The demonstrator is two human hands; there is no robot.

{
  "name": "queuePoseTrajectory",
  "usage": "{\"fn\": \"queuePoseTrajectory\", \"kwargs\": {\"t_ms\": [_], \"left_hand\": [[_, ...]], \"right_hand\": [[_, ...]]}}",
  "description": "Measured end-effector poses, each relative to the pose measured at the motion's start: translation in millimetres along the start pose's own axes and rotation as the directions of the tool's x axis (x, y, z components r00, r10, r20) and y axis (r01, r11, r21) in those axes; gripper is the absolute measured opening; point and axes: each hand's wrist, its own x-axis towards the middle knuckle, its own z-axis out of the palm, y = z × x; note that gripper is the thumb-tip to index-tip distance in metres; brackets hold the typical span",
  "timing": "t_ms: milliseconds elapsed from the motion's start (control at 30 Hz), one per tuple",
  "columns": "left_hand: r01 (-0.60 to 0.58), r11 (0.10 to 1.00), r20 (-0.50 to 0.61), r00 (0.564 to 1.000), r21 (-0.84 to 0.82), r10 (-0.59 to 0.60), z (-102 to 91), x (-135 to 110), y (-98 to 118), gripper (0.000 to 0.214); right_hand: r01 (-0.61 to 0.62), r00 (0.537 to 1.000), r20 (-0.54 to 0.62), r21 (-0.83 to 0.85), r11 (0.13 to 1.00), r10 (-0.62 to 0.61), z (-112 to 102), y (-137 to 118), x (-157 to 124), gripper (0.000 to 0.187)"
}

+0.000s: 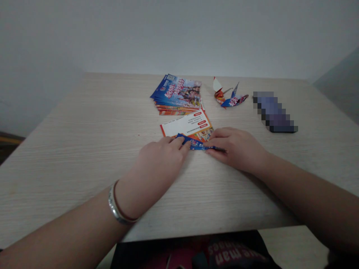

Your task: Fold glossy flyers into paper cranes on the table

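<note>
A narrow folded blue paper flyer (196,144) lies on the table between my hands. My left hand (164,160) presses its fingertips down on the left part of it, with a silver bracelet on that wrist. At the other end, my right hand (235,147) pinches the paper between thumb and fingers. Just behind it is a flat flyer (183,125) with white and orange printing, its near edge covered by the folded one and my fingers.
Farther back, a fanned stack of flyers (176,93) lies on the wooden table (92,112). To its right sit folded paper cranes (231,99). A phone-like dark object (276,112), pixelated, is at the right. A wall (179,37) stands behind the table.
</note>
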Motion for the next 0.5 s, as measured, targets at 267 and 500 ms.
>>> {"fn": "queuePoseTrajectory", "kwargs": {"t_ms": [267,500], "left_hand": [[0.020,1.000,0.015,1.000,-0.007,-0.020,0.5,1,-1,0.043],[0.065,0.997,-0.019,0.998,0.050,-0.064,3.3,5,-5,0.042]], "right_hand": [[-0.018,1.000,0.020,-0.033,0.999,0.019,-3,-3,-1,0.020],[-0.062,0.997,-0.041,-0.047,0.997,0.061,4,5,9,0.020]]}}
